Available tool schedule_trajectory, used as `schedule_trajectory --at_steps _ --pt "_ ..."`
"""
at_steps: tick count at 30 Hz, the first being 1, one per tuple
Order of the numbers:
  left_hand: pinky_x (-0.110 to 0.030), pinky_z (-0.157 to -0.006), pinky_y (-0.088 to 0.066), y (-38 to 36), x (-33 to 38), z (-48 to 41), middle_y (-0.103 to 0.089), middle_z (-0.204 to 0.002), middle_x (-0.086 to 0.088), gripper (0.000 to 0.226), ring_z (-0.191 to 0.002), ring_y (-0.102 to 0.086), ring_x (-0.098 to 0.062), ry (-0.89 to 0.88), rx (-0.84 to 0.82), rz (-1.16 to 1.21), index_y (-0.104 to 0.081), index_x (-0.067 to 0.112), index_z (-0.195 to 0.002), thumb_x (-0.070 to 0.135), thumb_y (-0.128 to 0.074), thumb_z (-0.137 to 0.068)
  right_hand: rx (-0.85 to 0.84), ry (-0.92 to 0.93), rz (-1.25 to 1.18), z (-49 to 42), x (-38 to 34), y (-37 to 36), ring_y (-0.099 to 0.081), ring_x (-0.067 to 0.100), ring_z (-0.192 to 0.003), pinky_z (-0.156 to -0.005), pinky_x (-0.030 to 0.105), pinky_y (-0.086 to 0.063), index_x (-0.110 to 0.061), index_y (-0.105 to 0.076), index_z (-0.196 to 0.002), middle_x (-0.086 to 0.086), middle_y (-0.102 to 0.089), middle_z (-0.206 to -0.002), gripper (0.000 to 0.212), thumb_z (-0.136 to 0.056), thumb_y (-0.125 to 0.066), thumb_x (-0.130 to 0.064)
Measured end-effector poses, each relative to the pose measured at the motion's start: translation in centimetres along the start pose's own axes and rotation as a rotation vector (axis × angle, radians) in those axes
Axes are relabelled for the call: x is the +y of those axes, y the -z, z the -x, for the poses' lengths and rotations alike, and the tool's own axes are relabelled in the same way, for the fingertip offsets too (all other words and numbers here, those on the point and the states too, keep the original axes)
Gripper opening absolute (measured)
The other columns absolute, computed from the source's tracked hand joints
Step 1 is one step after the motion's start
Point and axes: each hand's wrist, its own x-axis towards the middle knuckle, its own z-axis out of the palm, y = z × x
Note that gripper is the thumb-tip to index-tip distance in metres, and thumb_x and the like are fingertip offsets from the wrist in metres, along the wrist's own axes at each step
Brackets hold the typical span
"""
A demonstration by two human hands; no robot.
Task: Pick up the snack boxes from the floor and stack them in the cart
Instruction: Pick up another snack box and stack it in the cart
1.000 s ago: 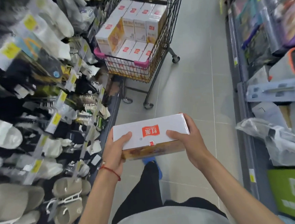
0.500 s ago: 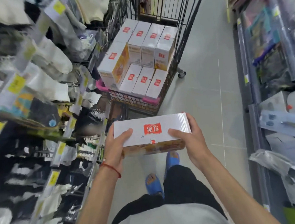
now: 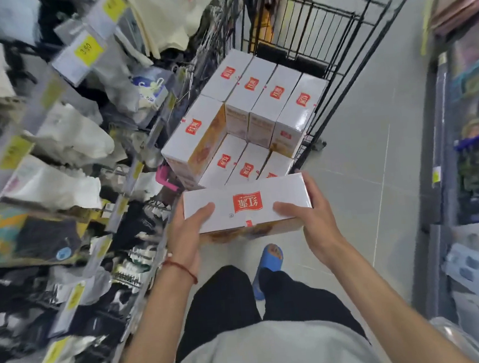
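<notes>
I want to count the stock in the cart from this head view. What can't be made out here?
- Lower boxes in the cart: covered by the top boxes.
- Near row of boxes: partly hidden behind the held box in the left hand and right hand.
- Shelf price tags: mostly motion-blurred.
- Cart wheels: hidden by the basket.

The wire cart (image 3: 338,67) is nearly full: upright snack boxes (image 3: 269,96) fill its middle, one box (image 3: 195,139) lines the left side, and flat boxes (image 3: 235,164) cover the near floor. Open room remains above those flat boxes and at the far end. Hanging goods (image 3: 66,143) crowd the left; bare floor (image 3: 372,142) lies right.
</notes>
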Motion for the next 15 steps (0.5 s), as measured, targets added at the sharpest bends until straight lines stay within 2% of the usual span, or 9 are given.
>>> schedule_trajectory --at_steps 3,5,7,9,10,13,15 --pt "-0.055 -0.103 -0.051 -1.3 0.7 -1.9 -0.073 -0.121 -0.009 0.038 -0.115 -0.069 -0.03 0.015 0.042 0.008 -0.062 0.016 -0.129 0.008 -0.068 -0.092 -0.015 0.0 0.033 -3.3 -1.4 0.3 -0.06 0.018 -0.122 -0.083 0.029 -0.058 -0.038 -0.049 -0.143 -0.001 -0.063 -0.131 0.076 -0.08 -0.084 -0.011" --pt "-0.054 -0.103 -0.051 -2.0 1.2 -3.2 -0.074 -0.121 -0.009 0.037 -0.114 -0.069 -0.03 0.03 0.066 0.018 -0.062 0.014 -0.129 0.008 -0.068 -0.093 -0.025 -0.003 0.05 -5.5 -2.1 0.4 -0.059 0.016 -0.121 -0.081 0.027 -0.06 -0.041 -0.05 -0.141 0.0 -0.06 -0.132 0.074 -0.082 -0.083 -0.011" --pt "-0.054 -0.102 -0.052 -2.4 1.8 -4.5 -0.074 -0.12 -0.008 0.038 -0.113 -0.069 -0.029 0.045 0.093 0.008 -0.063 0.013 -0.13 0.009 -0.069 -0.093 -0.029 -0.035 0.088 -7.8 -2.6 0.1 -0.058 0.017 -0.122 -0.084 0.029 -0.062 -0.043 -0.049 -0.143 0.002 -0.053 -0.138 0.079 -0.078 -0.088 -0.021" --pt "-0.052 -0.1 -0.054 -2.7 2.4 -5.9 -0.074 -0.119 -0.007 0.037 -0.112 -0.07 -0.029 0.073 0.104 -0.02 -0.064 0.014 -0.13 0.011 -0.069 -0.093 -0.042 -0.061 0.141 -10.1 -2.8 -0.1 -0.058 0.021 -0.126 -0.091 0.039 -0.063 -0.046 -0.049 -0.144 0.005 -0.049 -0.143 0.088 -0.068 -0.093 -0.034" --pt "-0.052 -0.099 -0.054 -2.7 2.8 -6.7 -0.075 -0.119 -0.007 0.037 -0.113 -0.07 -0.029 0.083 0.105 -0.037 -0.064 0.015 -0.129 0.012 -0.07 -0.093 -0.044 -0.074 0.158 -11.1 -2.9 -0.2 -0.057 0.022 -0.128 -0.089 0.039 -0.063 -0.045 -0.047 -0.145 0.004 -0.047 -0.146 0.091 -0.068 -0.093 -0.034" --pt "-0.055 -0.098 -0.054 -2.8 3.4 -9.0 -0.075 -0.117 -0.007 0.036 -0.11 -0.07 -0.03 0.116 0.114 -0.091 -0.067 0.015 -0.125 0.016 -0.073 -0.09 -0.056 -0.081 0.151 -13.5 -4.0 -0.9 -0.053 0.024 -0.131 -0.077 0.024 -0.063 -0.035 -0.038 -0.154 0.001 -0.046 -0.149 0.092 -0.08 -0.086 -0.01" --pt "-0.057 -0.097 -0.055 -2.6 3.6 -10.4 -0.076 -0.114 -0.006 0.043 -0.107 -0.072 -0.03 0.148 0.118 -0.141 -0.068 0.017 -0.123 0.025 -0.077 -0.082 -0.056 -0.085 0.173 -15.2 -4.6 -1.5 -0.056 0.022 -0.127 -0.073 0.02 -0.062 -0.026 -0.04 -0.152 0.003 -0.052 -0.142 0.085 -0.082 -0.081 0.0"
